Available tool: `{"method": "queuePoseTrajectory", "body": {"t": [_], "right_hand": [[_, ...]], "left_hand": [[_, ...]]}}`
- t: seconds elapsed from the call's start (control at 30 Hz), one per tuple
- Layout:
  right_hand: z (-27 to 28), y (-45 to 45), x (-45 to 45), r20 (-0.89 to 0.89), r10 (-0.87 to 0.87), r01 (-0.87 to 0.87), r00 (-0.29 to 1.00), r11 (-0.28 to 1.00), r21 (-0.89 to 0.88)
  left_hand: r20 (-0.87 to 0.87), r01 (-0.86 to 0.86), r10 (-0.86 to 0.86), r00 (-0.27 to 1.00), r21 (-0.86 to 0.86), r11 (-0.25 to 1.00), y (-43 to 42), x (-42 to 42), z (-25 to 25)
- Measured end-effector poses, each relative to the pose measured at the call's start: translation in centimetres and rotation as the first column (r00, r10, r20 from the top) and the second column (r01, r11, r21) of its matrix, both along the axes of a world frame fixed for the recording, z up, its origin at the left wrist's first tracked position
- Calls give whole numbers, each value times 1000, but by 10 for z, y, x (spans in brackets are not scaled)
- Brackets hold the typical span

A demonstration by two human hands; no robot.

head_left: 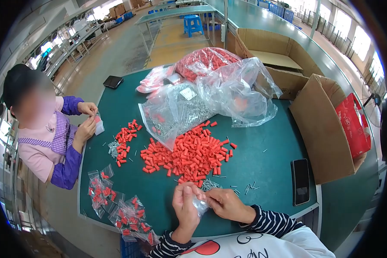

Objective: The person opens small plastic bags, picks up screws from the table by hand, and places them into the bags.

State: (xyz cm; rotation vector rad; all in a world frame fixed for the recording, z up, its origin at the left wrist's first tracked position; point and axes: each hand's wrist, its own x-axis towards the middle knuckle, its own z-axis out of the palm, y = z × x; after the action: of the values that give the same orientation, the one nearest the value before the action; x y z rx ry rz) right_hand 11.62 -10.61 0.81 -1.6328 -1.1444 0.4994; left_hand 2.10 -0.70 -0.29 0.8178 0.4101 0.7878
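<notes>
Both hands meet low over the near edge of the green bench [262,172], with a small clear plastic bag [201,207] between them. The fingers of the left hand [186,208] and of the right hand [230,205] are closed on its upper part, probably because such thin film needs pinching from two sides to stay steady; whether its mouth is open cannot be told. The bag hangs just below the fingertips, toward six o'clock, partly hidden by the left hand. Taking it as the clock's centre, a heap of tapered red plastic sleeves [189,155] spreads from eleven to twelve o'clock, and a small pile of thin silver metal screws [210,185] lies near twelve, both seemingly kept loose and close for easy picking. Small clear bags holding red pieces [131,217] lie together at nine o'clock, apart from the loose heap, which likely keeps them from mixing. Large clear sacks of metal pieces [180,105] and red pieces [208,60] rest farther off around twelve, perhaps as bulk stock. A black phone [300,182] lies toward three o'clock, well apart, and a co-worker [47,133] sits at ten o'clock.
</notes>
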Motion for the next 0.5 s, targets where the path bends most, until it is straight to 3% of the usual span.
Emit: {"method": "queuePoseTrajectory", "body": {"t": [0.2, 0.27, 0.37, 0.5], "right_hand": [[1, -4, 4, 174, -29, 23, 984, 999, 36], [8, -7, 8, -3, -76, 76, 997, 997, -27], [13, -11, 17, -171, -137, 124, 976, 989, -83], [11, -14, 25, -223, -157, 148, 962, 987, -54]], "left_hand": [[37, -102, 115, 993, -258, 961, 28, -2, -7], [40, -144, 161, 986, -278, 950, 36, -6, -4], [-107, -4, -14, 994, -166, 986, 27, -7, 3], [-364, 307, -224, 904, 188, 933, 20, -8, 2]]}}
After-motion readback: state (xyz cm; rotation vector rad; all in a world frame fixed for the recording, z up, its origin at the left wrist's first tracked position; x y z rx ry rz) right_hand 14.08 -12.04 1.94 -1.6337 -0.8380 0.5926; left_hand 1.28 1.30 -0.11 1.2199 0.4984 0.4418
